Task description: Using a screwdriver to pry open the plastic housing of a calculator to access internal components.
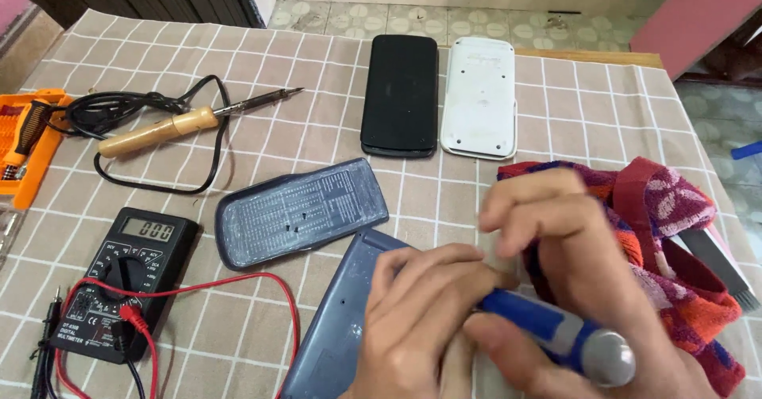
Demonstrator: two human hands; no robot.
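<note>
The right hand (571, 288) is closed around a blue-handled screwdriver with a silver cap (556, 331), angled down at the grey plastic calculator body (341, 328), which the left hand (421, 320) pins flat, fingers curled, just below its detached grey cover (300, 210).

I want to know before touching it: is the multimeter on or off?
On: the multimeter display shows digits.

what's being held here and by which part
The right hand grips a screwdriver by its blue and grey handle. The left hand rests its fingers on the grey device case, near the tool's front end, which is hidden.
</note>
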